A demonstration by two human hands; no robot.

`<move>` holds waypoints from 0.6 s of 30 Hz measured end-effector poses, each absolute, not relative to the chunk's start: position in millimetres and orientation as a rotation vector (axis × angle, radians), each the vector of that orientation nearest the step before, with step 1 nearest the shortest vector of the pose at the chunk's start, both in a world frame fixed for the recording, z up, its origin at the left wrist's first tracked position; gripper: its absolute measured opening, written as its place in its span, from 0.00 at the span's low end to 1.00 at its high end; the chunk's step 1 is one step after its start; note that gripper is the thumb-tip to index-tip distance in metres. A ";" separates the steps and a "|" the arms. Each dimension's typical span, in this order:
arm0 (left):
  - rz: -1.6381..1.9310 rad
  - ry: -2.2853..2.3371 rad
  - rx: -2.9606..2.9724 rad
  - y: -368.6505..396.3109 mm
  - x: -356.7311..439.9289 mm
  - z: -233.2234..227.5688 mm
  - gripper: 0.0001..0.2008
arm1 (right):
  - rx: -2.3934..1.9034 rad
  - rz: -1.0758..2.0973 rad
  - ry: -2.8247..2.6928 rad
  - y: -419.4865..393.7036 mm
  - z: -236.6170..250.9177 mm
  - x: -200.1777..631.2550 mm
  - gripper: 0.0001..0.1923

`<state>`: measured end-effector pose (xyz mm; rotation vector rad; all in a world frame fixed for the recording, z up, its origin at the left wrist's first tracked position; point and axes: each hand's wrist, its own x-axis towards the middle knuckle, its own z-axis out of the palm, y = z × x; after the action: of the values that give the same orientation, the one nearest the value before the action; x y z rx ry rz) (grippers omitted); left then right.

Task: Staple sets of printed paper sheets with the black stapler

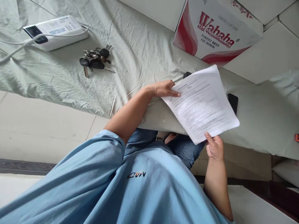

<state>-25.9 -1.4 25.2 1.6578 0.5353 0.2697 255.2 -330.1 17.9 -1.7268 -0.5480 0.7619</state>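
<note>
A white sheet of printed paper [198, 107] is held at a tilt above the cloth-covered table, several lines of small text on its face. My left hand [165, 89] grips its upper left edge, thumb on the front and fingers behind. At the lower edge, my right hand [215, 147] pinches the paper near a corner with the thumb on top. A flat black object [233, 103], partly hidden, lies by the paper's right edge. Another small dark object [187, 74] shows behind its top edge.
A red and white Wahaha water carton [217, 34] stands at the back. To the left lie a bunch of keys [95, 59] and a white power strip-like device [57, 32] with a cable. Wrinkled pale green cloth [130, 53] covers the table. An orange-red object [296, 137] sits at the right edge.
</note>
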 end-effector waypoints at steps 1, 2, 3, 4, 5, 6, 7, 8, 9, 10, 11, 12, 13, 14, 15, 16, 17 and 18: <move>0.236 0.538 1.664 -2.1 -25.8 26.3 0.22 | -1.701 0.679 -0.539 -327.0 19.9 257.6 0.32; 0.202 0.539 1.671 -2.8 -25.6 27.3 0.22 | -1.678 0.600 -0.529 -323.7 22.5 260.0 0.33; 0.175 0.540 1.674 -3.6 -25.2 28.2 0.22 | -1.659 0.532 -0.522 -320.5 25.4 262.7 0.34; 0.156 0.541 1.672 -4.4 -24.8 28.8 0.22 | -1.644 0.475 -0.517 -317.9 28.2 265.5 0.34; 0.148 0.540 1.668 -5.1 -24.4 29.1 0.22 | -1.637 0.427 -0.511 -316.1 30.8 268.4 0.33; 0.147 0.538 1.664 -5.5 -24.1 29.2 0.22 | -1.639 0.394 -0.505 -315.3 32.9 271.4 0.32; 0.149 0.537 1.660 -5.8 -23.8 29.1 0.22 | -1.653 0.379 -0.502 -315.5 34.3 274.1 0.30; 0.151 0.539 1.659 -5.8 -23.6 29.0 0.22 | -1.672 0.373 -0.498 -316.7 35.1 276.5 0.29; 0.149 0.542 1.662 -5.7 -23.5 28.9 0.22 | -1.693 0.375 -0.492 -318.6 35.3 278.3 0.29; 0.142 0.547 1.670 -5.6 -23.5 29.1 0.22 | -1.712 0.382 -0.481 -321.0 35.1 279.4 0.31; 0.133 0.552 1.678 -5.4 -23.5 29.5 0.22 | -1.727 0.394 -0.467 -323.4 34.4 279.7 0.34; 0.121 0.556 1.687 -5.3 -23.5 30.2 0.22 | -1.738 0.404 -0.449 -325.7 33.5 279.4 0.36; 0.109 0.559 1.696 -5.3 -23.5 31.3 0.22 | -1.745 0.407 -0.426 -327.7 32.4 278.5 0.38; 0.096 0.561 1.705 -5.4 -23.6 32.5 0.23 | -1.751 0.408 -0.403 -329.2 31.3 277.5 0.39; 0.082 0.565 1.713 -5.6 -23.6 34.0 0.23 | -1.754 0.407 -0.383 -330.3 30.2 276.4 0.40; 0.068 0.572 1.721 -5.9 -23.7 35.4 0.24 | -1.753 0.400 -0.368 -331.0 29.2 275.5 0.40; 0.056 0.578 1.727 -6.3 -23.8 36.7 0.24 | -1.750 0.391 -0.361 -331.4 28.5 275.0 0.41; 0.047 0.583 1.728 -6.6 -23.9 37.9 0.25 | -1.746 0.383 -0.363 -331.5 27.9 274.9 0.40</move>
<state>-23.9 -6.6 37.9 1.7281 0.5835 0.0471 274.9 -331.5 27.9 -1.7460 -0.3632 0.3833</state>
